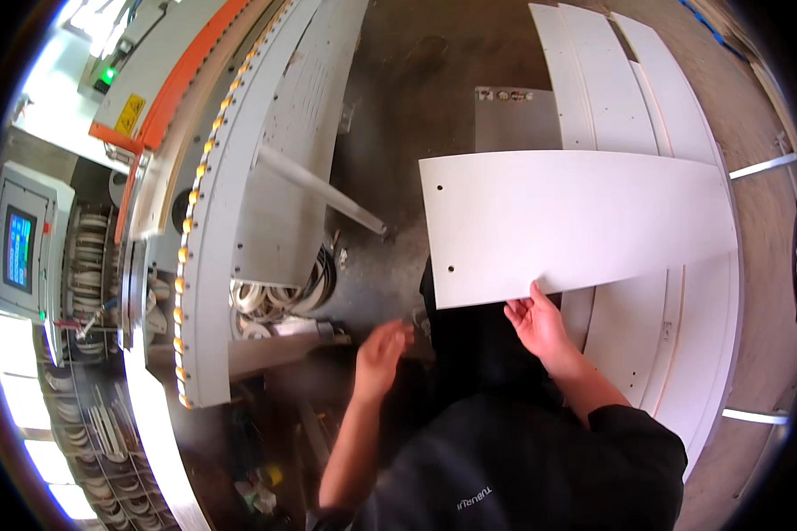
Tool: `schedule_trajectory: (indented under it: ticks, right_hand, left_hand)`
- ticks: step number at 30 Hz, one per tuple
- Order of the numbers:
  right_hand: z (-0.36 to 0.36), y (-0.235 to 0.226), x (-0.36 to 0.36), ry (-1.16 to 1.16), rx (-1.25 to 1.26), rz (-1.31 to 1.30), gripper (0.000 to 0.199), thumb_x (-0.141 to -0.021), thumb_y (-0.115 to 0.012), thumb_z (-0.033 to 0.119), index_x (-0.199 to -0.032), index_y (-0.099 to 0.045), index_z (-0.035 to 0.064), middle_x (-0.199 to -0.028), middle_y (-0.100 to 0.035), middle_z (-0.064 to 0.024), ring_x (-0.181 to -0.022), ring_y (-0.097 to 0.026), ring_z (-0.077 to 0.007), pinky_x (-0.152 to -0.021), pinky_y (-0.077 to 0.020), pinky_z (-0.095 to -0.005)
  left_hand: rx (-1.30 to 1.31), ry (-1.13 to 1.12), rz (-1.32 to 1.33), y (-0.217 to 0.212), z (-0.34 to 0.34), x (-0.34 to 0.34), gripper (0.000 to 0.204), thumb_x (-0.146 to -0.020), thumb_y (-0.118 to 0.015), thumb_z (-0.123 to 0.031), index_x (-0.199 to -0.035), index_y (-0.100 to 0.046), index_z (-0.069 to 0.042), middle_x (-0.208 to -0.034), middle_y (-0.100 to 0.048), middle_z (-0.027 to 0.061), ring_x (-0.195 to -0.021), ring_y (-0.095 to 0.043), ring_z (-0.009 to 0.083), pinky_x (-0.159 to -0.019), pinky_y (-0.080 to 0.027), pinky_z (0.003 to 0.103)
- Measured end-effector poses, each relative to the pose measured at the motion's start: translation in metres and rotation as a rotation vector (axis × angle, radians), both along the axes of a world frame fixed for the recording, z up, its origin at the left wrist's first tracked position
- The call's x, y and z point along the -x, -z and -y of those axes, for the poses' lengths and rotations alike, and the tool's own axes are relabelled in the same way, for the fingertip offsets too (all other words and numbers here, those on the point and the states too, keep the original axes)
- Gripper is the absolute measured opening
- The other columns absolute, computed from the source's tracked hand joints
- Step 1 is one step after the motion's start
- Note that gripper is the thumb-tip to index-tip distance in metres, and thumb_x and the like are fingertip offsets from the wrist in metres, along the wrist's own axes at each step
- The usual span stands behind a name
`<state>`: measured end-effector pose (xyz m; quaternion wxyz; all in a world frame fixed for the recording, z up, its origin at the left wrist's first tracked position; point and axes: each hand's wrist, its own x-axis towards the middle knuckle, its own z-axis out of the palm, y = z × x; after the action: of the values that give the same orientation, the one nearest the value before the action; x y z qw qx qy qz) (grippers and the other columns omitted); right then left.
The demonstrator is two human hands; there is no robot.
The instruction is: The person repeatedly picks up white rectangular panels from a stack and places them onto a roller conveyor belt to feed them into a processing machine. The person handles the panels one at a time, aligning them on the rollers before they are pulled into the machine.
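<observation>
A white rectangular panel [576,221] with two dark holes near its left end lies out in front of me, level or nearly so. My right hand [540,327] grips its near edge, the thumb on top and the other fingers partly hidden beneath. The panel's far right part overlaps a stack of white boards [629,345], and its left end juts out past them. My left hand [383,358] hangs in the air left of the panel, apart from it. Its fingers are loosely bent and somewhat blurred, with nothing in them.
On the left runs a long machine with an orange strip [177,88] and a row of yellow rollers [192,199]. A control screen [18,250] stands at far left, near racks of edging rolls [88,257]. A grey bar [323,190] sticks out from the machine. Coiled strips [279,301] lie below.
</observation>
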<state>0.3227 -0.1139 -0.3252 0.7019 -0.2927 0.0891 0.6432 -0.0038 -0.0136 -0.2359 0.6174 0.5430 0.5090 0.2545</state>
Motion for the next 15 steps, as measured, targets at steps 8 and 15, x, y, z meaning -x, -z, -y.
schedule_trajectory:
  ticks: [8,15]
  right_hand:
    - [0.104,-0.050,0.026,-0.496,0.181,-0.048,0.042,-0.114,-0.048,0.035,-0.143,-0.052,0.0061,-0.148,-0.060,-0.0113,-0.134,-0.061,-0.0252,-0.088,-0.0599,-0.0373]
    - [0.150,-0.030,-0.037,-0.933,0.529,0.232,0.061,-0.107,-0.053,0.057,-0.119,-0.068,-0.0007,-0.107,-0.077,-0.0161,-0.082,-0.074,-0.0191,-0.058,-0.0520,-0.0308]
  left_hand:
    - [0.125,-0.122,0.100,-0.004,-0.034,-0.066,0.053,-0.101,-0.074,-0.018,-0.143,-0.055,0.006,-0.114,-0.075,0.0117,-0.097,-0.069,0.0145,-0.085,-0.055,0.028]
    - [0.090,-0.139,-0.064,0.029,-0.009,-0.047,0.032,-0.101,-0.072,-0.016,-0.123,-0.068,0.007,-0.098,-0.076,0.0077,-0.086,-0.069,0.0111,-0.076,-0.055,0.027]
